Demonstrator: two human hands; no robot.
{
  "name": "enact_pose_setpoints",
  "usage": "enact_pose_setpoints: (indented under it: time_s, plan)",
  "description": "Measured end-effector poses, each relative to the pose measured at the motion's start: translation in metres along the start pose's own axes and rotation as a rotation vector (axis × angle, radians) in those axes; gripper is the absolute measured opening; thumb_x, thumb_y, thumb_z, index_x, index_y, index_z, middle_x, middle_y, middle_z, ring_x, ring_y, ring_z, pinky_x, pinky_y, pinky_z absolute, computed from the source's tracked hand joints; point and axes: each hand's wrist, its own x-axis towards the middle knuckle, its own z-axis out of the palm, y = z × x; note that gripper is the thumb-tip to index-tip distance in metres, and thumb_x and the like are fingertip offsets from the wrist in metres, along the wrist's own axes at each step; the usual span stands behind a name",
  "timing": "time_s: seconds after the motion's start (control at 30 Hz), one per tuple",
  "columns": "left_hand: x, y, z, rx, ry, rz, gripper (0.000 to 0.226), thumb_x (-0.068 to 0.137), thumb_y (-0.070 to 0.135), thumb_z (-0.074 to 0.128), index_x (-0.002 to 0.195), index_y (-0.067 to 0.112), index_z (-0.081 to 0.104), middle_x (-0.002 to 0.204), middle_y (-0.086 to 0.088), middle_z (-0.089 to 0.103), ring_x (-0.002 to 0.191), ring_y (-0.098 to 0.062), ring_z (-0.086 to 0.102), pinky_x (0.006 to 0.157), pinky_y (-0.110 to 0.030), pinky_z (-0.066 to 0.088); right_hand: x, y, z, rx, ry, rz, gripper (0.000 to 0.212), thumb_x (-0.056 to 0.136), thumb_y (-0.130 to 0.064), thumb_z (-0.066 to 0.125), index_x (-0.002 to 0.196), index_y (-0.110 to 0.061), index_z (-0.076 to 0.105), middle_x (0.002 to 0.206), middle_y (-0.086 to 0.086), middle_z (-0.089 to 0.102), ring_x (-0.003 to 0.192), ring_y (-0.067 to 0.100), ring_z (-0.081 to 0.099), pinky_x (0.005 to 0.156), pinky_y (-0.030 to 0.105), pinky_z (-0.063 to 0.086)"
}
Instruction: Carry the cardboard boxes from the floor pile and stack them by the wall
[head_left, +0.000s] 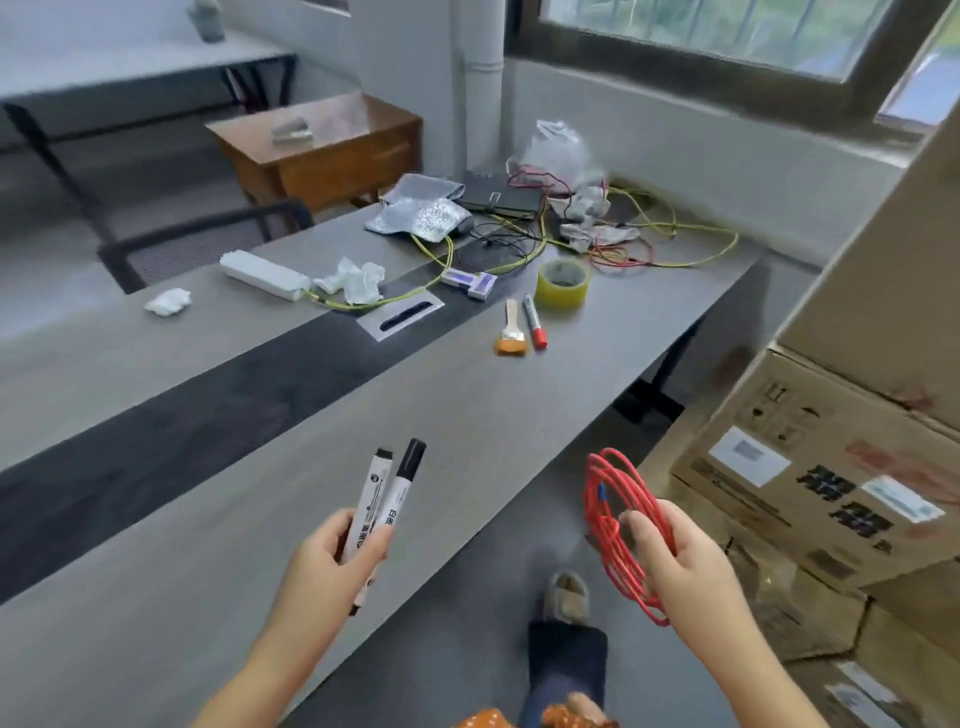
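Observation:
Cardboard boxes (810, 467) stand stacked at the right, one with black characters and white labels on its side, a larger plain box (893, 270) on top. My left hand (332, 556) grips two white markers (387, 499) with black caps, held above the grey table. My right hand (680, 556) holds a coil of red cable (613, 525) beside the table's edge, left of the boxes. Neither hand touches a box.
The grey table (467, 415) carries a yellow tape roll (562, 283), a red marker (535, 321), a small brush (510, 332), tangled yellow and red wires (644, 244), crumpled tissue and a black device. A black chair (208, 234) and wooden desk (332, 150) stand behind. My foot (566, 597) is on the floor.

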Motion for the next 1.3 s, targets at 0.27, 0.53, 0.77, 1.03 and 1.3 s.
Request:
enact_pose_setpoints:
  time_s: [0.27,0.53,0.77,1.03,1.3]
  plan:
    - [0.127,0.057,0.106,-0.173,0.168,-0.142,0.011,0.096,0.018,0.054,0.091,0.012,0.062,0.064,0.001,0.065,0.055,-0.014,0.05,0.052,-0.028,0.038,0.217,-0.016,-0.049,-0.051,-0.21,-0.145,0.036,0.08,-0.067,0.046,0.086,-0.036,0.063,0.075,0.002,0.067,0.066,0.016,0.061,0.056,0.02,0.043]
    - [0.231,0.128,0.205,-0.283,0.053,-0.177,0.016,0.095,0.004,0.052,0.1,0.014,0.063,0.069,-0.009,0.058,0.053,-0.015,0.051,0.052,-0.028,0.049,0.375,0.005,-0.093,-0.29,-0.23,-0.175,0.015,0.088,-0.052,0.043,0.091,-0.041,0.053,0.074,0.005,0.065,0.068,0.024,0.059,0.067,0.043,0.049]
    - [0.333,0.136,0.278,0.179,-0.06,-0.132,0.072,0.089,-0.006,0.038,0.145,0.037,0.025,0.122,-0.006,0.052,0.097,-0.023,0.055,0.074,-0.021,0.044,0.451,0.043,-0.077,-0.633,-0.169,-0.218,0.025,0.097,-0.029,0.049,0.115,-0.013,0.057,0.097,0.011,0.069,0.09,0.037,0.063,0.072,0.041,0.049]
    - [0.38,0.126,0.33,1.086,0.065,-0.164,0.075,0.094,0.016,0.046,0.152,0.012,-0.001,0.142,-0.01,0.033,0.128,-0.023,0.037,0.102,-0.032,0.033,0.461,0.076,-0.046,-0.815,-0.549,-0.203,0.039,0.099,-0.028,0.041,0.136,-0.017,0.039,0.118,0.005,0.059,0.11,0.027,0.052,0.081,0.035,0.04]
    - [0.407,0.115,0.339,0.987,0.069,-0.341,0.083,0.09,0.035,0.058,0.152,0.008,0.011,0.16,-0.014,0.004,0.148,-0.03,0.005,0.104,-0.069,0.021,0.472,0.082,-0.02,-0.918,-0.661,-0.224,0.058,0.099,-0.036,0.041,0.151,-0.027,0.017,0.129,0.006,0.043,0.12,0.027,0.039,0.086,0.034,0.033]
